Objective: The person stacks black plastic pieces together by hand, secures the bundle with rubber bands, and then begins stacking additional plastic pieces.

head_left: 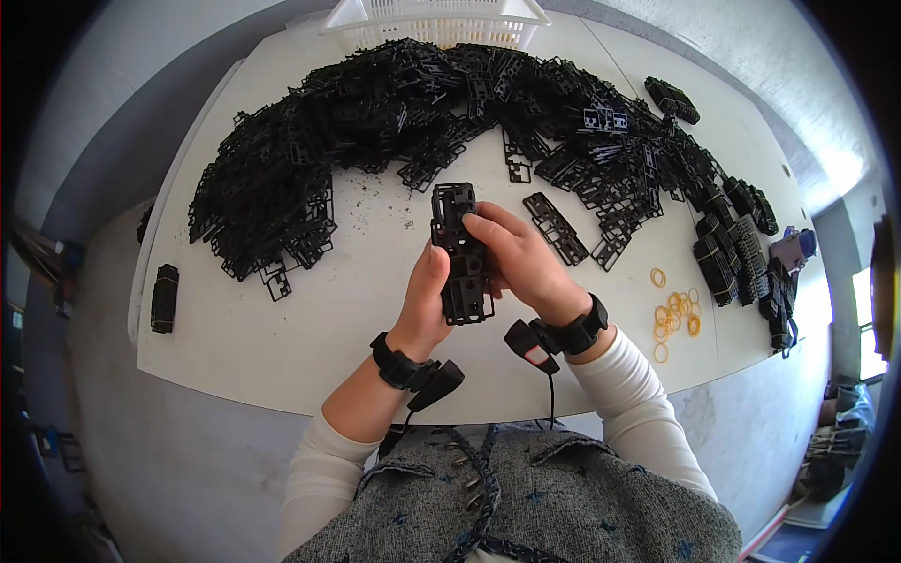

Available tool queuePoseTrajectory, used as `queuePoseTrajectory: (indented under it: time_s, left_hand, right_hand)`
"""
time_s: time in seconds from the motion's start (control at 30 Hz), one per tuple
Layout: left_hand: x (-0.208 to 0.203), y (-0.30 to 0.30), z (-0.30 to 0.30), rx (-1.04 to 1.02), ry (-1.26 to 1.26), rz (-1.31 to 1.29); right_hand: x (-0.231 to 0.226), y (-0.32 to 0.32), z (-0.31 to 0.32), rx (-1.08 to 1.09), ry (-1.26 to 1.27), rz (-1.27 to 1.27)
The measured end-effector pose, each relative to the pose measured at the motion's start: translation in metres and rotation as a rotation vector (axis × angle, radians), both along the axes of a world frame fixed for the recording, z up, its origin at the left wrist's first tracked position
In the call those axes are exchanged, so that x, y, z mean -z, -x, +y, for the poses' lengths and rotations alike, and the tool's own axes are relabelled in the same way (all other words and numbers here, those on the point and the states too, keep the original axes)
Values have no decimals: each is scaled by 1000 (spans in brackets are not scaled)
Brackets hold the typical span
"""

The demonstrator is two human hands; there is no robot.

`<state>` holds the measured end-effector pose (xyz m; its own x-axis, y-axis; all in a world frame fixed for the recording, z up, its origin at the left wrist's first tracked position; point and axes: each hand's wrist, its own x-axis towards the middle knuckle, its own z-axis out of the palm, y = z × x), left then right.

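Observation:
A stack of black plastic frames [463, 253] is held upright between both hands over the near middle of the table. My left hand [427, 296] is closed on its left side, thumb pointing up along the edge. From the right, my right hand [519, 251] grips the stack, its thumb lying on the upper face and the other fingers partly hidden behind. Just right of that hand a black frame piece [556, 229] lies at a slant on the table. Beyond the hands spreads a large arc-shaped heap of loose black frames [375, 113].
Yellow rubber bands [676, 314] lie scattered at the right. Bundled black frames [718, 258] stand along the right edge, near a purple-grey roll-shaped object [793, 246]. One bundle [164, 298] sits at the far left, another [672, 99] at the back right. A white plastic basket [436, 22] stands behind the heap.

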<state>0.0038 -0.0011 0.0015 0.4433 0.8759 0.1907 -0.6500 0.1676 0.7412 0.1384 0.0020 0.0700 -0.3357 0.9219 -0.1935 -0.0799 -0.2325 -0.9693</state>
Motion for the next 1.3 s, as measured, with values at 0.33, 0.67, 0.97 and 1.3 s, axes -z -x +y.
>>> queuePoseTrajectory:
  time_s: [0.33,0.67,0.97,1.3]
  left_hand:
    - [-10,-3,-6,-244,-28,258]
    - [-8,-2,-7,-306,-198,552]
    - [-10,2,-6,-19,-123,219]
    - [-7,8,0,348,-38,-23]
  right_hand:
    - [7,14,-4,242,-130,44]
    - [27,9,7,244,-192,286]
    - [14,-4,10,72,-221,277]
    - [5,-10,10,-53,-236,483]
